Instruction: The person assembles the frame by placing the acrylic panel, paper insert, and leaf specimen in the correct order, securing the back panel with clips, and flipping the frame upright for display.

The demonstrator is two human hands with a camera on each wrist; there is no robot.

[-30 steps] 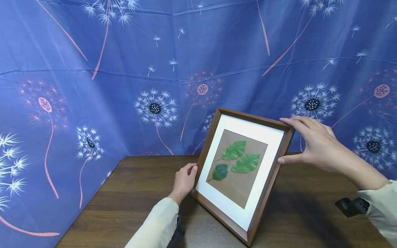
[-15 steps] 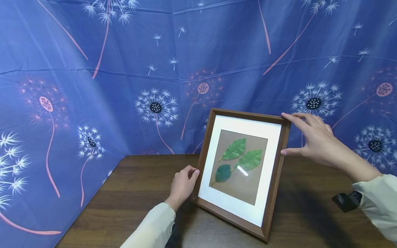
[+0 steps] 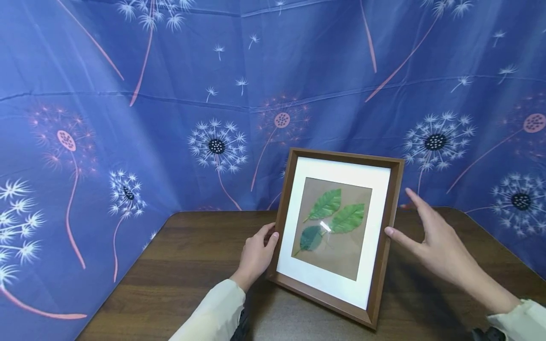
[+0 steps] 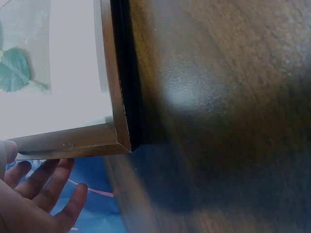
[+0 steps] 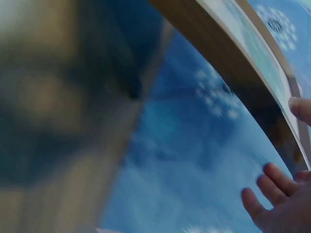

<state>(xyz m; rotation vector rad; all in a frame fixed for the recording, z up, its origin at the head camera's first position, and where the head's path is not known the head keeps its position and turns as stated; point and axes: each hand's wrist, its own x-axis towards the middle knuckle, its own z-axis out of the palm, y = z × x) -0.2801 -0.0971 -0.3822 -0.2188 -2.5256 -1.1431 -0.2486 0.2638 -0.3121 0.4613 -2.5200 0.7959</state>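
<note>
A brown wooden picture frame stands tilted on the table, its white mat surrounding several green leaves. My left hand holds the frame's left side low down, thumb on the front edge. In the left wrist view the fingers of that left hand reach behind the wood. At the right side is my right hand, its fingers stretched out and spread. Its thumb tip is against or very near the frame's edge; the other fingers are apart from it. The right wrist view shows this right hand beside the frame's side.
The brown wooden table extends to both sides of the frame. Behind it hangs a blue cloth printed with dandelions, close to the table's back edge. A dark shadow falls on the table right of the frame.
The frame has turned to a more upright, front-facing stance, its lower right corner moving right. My right hand has left the top right corner and come down along the right side, fingers spreading.
</note>
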